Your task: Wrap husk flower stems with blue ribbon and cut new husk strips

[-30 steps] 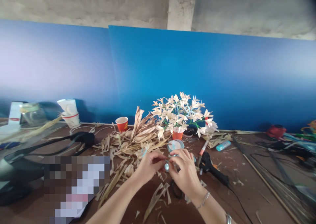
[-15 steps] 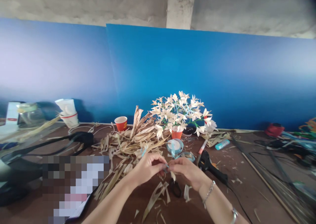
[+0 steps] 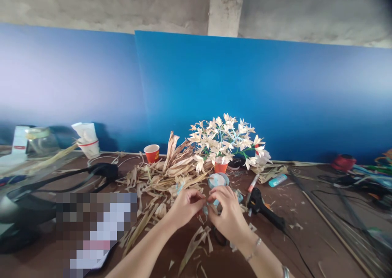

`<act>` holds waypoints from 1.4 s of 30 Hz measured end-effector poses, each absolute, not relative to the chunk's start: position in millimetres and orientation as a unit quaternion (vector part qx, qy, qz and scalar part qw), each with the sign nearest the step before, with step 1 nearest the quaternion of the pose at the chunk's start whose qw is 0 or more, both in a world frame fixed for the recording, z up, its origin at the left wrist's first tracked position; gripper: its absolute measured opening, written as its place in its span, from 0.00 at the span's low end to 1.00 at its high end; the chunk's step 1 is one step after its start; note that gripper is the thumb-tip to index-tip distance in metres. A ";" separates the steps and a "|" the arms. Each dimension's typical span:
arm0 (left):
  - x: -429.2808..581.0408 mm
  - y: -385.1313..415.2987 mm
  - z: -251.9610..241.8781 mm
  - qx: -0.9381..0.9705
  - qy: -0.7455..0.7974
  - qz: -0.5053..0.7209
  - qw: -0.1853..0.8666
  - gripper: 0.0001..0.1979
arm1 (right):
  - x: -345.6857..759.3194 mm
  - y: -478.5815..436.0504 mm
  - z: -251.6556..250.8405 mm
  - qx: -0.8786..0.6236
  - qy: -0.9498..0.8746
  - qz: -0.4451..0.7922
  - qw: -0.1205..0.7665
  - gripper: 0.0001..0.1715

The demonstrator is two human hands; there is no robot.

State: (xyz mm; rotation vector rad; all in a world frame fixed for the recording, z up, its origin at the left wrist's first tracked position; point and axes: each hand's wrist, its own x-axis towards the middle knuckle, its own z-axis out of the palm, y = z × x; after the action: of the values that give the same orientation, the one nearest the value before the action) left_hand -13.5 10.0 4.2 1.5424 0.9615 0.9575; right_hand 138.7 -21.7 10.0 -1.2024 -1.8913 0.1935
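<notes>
My left hand [image 3: 184,206] and my right hand [image 3: 226,212] meet over the brown table, fingers pinched together on a small pale blue strip [image 3: 206,207] between them. What exactly they pinch is mostly hidden by the fingers. Just behind them lies a roll of pale blue tape [image 3: 217,180]. A bouquet of cream husk flowers [image 3: 226,141] stands in an orange cup [image 3: 220,166] further back. A heap of dried corn husks [image 3: 165,170] lies to the left of my hands. Black scissors [image 3: 218,237] lie under my right wrist.
A black glue gun [image 3: 265,210] lies right of my hands, its cord trailing toward me. A red paper cup [image 3: 151,153] and white stacked cups [image 3: 86,140] stand at the back. A black lamp arm [image 3: 61,180] crosses the left. Thin rods [image 3: 343,225] lie at right.
My right hand turned from side-on to palm-down and rose slightly over the pinched strip, as it was a second ago. The left hand has hardly moved.
</notes>
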 end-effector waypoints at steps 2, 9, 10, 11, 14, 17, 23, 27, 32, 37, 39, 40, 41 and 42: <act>-11.4 10.2 1.1 0.632 0.406 0.404 0.522 0.07 | 137.5 -22.6 8.1 -0.491 -0.768 0.005 0.411 0.07; -11.9 14.2 -2.5 0.606 0.395 0.409 0.556 0.09 | 138.9 -20.2 9.2 -0.482 -0.775 -0.078 0.401 0.08; -12.8 14.2 -1.4 0.603 0.389 0.413 0.561 0.09 | 138.6 -20.7 10.3 -0.481 -0.773 -0.073 0.408 0.08; -13.6 14.0 0.1 0.600 0.382 0.417 0.566 0.09 | 138.2 -21.5 11.2 -0.480 -0.770 -0.064 0.415 0.08; -15.6 12.9 4.5 0.592 0.364 0.419 0.584 0.11 | 136.8 -23.5 11.7 -0.480 -0.757 -0.019 0.443 0.07; -17.3 13.0 6.9 0.597 0.356 0.412 0.589 0.11 | 135.4 -22.8 9.5 -0.481 -0.738 0.057 0.469 0.07; -21.3 13.7 9.4 0.641 0.342 0.401 0.557 0.08 | 136.2 -17.6 9.2 -0.459 -0.657 0.338 0.493 0.07; -22.5 9.4 13.0 0.665 0.333 0.384 0.547 0.08 | 142.7 -16.2 9.8 -0.422 -0.581 0.552 0.425 0.07; -20.3 5.0 13.8 0.664 0.350 0.373 0.546 0.08 | 144.7 -15.5 6.2 -0.462 -0.607 0.514 0.392 0.05; -14.9 6.8 8.5 0.639 0.382 0.396 0.537 0.09 | 137.1 -21.1 6.0 -0.511 -0.730 0.124 0.437 0.07; -13.2 8.5 5.8 0.633 0.385 0.402 0.539 0.09 | 135.3 -23.6 6.6 -0.511 -0.747 0.031 0.424 0.07; -12.8 9.4 4.7 0.629 0.385 0.403 0.542 0.10 | 134.9 -24.6 6.9 -0.511 -0.750 0.002 0.419 0.07; -12.6 10.2 3.9 0.623 0.384 0.404 0.549 0.10 | 134.8 -25.4 7.4 -0.510 -0.752 -0.019 0.416 0.07; -12.8 11.0 3.5 0.616 0.380 0.406 0.558 0.10 | 134.9 -26.0 8.0 -0.508 -0.753 -0.034 0.416 0.07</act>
State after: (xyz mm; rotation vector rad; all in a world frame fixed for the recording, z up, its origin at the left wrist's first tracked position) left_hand -12.8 11.0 3.5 1.4530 0.8962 0.9569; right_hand 134.9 -26.0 8.0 -1.2762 -1.8918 -0.0856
